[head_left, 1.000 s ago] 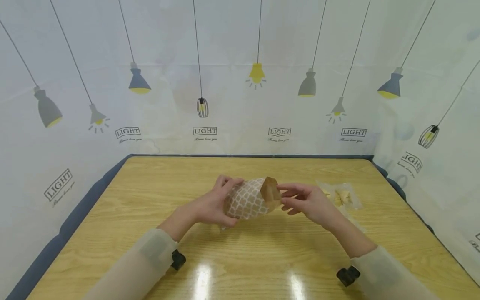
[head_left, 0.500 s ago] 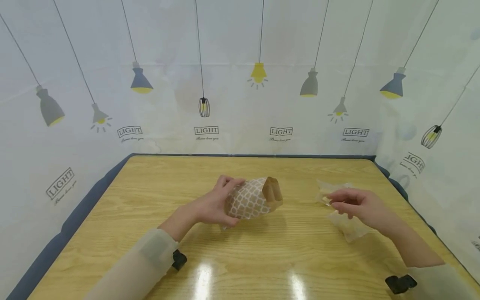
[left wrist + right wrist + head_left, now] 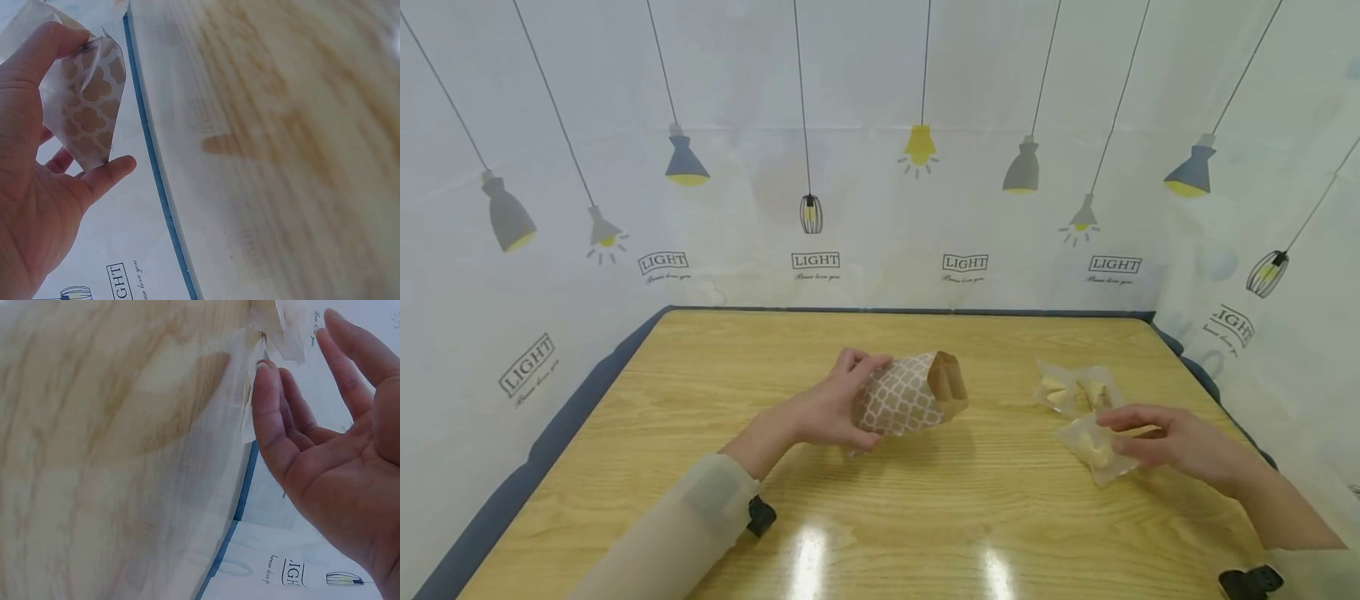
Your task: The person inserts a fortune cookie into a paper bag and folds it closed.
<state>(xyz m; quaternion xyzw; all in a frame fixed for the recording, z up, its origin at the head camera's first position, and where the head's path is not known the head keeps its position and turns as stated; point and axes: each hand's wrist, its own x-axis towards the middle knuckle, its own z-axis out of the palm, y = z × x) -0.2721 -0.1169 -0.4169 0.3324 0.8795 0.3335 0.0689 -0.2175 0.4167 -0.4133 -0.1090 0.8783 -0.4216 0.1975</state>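
Observation:
In the head view my left hand (image 3: 831, 407) grips a brown paper bag (image 3: 901, 398) with a white lattice print. The bag lies tilted on its side, its open mouth turned right; thumb and fingers wrap its base. The left wrist view shows the printed bag (image 3: 94, 106) between fingers and thumb. My right hand (image 3: 1187, 446) reaches over the nearest of three clear-wrapped fortune cookies (image 3: 1093, 450), fingers apart and loosely bent. Its fingertips overlap the wrapper's right side. Two more wrapped cookies (image 3: 1055, 390) lie just behind. In the right wrist view the right hand (image 3: 337, 444) holds nothing.
Everything lies on a wood-grain table (image 3: 760, 350) with a dark blue edge. A white curtain (image 3: 880, 200) printed with lamps stands behind and at both sides.
My right hand has left the bag's mouth and moved right to the wrapped cookies, passing over the far ones to the nearest. The left hand still holds the bag; its mouth gapes wider.

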